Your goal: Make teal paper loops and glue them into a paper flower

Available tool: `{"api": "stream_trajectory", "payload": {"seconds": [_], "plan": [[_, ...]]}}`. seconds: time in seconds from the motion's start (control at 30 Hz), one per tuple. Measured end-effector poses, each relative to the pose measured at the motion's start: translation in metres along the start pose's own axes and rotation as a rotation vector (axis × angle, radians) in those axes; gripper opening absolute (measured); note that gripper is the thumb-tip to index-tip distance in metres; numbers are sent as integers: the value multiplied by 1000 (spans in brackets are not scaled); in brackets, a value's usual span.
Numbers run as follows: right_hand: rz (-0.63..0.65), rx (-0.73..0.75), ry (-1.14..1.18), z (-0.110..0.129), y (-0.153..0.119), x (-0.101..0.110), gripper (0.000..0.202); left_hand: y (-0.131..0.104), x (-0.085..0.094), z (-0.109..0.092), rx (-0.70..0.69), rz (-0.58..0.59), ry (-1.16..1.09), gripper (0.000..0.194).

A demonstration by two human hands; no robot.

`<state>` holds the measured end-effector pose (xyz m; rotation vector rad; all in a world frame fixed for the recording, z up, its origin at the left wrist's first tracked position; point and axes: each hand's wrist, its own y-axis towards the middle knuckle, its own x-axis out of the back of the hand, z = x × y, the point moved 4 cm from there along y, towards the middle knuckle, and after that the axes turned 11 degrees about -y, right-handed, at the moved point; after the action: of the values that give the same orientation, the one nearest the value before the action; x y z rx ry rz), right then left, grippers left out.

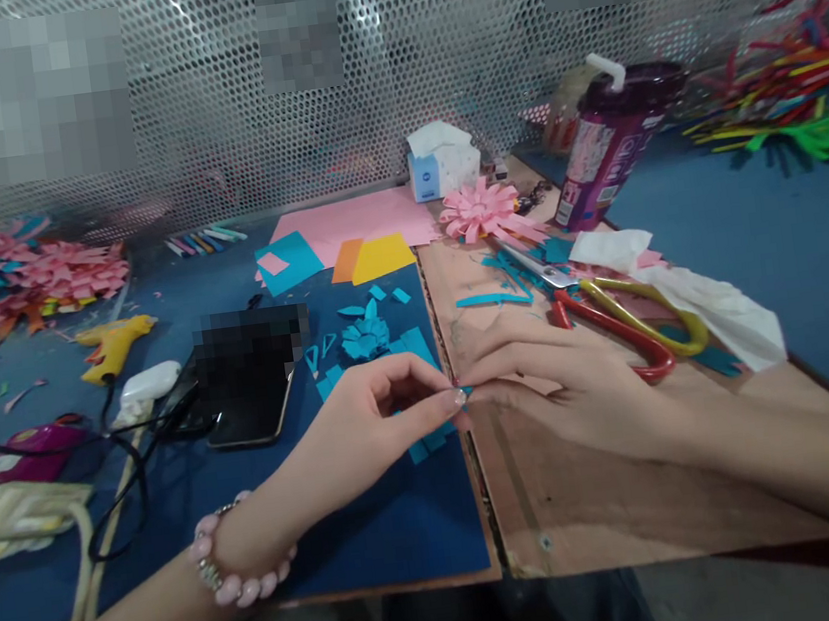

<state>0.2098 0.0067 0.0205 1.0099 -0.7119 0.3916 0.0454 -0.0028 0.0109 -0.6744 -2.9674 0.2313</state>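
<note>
My left hand (378, 411) and my right hand (583, 391) meet fingertip to fingertip above the seam in the tabletop. Both are closed in a pinch on a tiny blue paper piece (468, 391), mostly hidden by the fingers. Just beyond my left hand lies a blue paper flower (365, 337) with pointed petals. Blue paper strips (425, 447) are partly covered by that hand. Close beyond my right hand rest scissors with red and yellow handles (641, 308), blades pointing away. Thin blue paper scraps (496, 297) lie beside the blades.
Left stand a phone (248, 396), a yellow glue gun (117, 345) and looping cables (111, 458). Pink paper (365, 218), a pink paper flower (482, 211) and a tissue box (444, 166) are at the back. A purple cup (610, 145) stands right, near crumpled tissue (721, 308).
</note>
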Motion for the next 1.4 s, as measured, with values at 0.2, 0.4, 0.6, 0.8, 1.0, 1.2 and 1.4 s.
{"api": "stream_trajectory", "payload": {"seconds": [0.2,0.4,0.6,0.8,1.0,1.2,1.4], "plan": [[-10,-64,45,-1,0,0,8,0,0,-1,-21,-8,-19,14],[17,-147,77,-3,0,-4,11,1,3,-1,-59,-31,3,13],[32,-275,103,-3,0,-4,12,0,2,1,-31,-48,67,14],[132,-574,237,-10,-3,-10,15,1,2,2,-50,-55,102,13],[110,-554,245,-11,-5,-10,20,3,6,2,-59,-166,79,18],[-189,-118,-161,5,-5,10,12,3,6,8,91,-161,-162,38],[-69,168,-587,10,-13,-2,11,0,-8,0,41,-4,-52,25]]}}
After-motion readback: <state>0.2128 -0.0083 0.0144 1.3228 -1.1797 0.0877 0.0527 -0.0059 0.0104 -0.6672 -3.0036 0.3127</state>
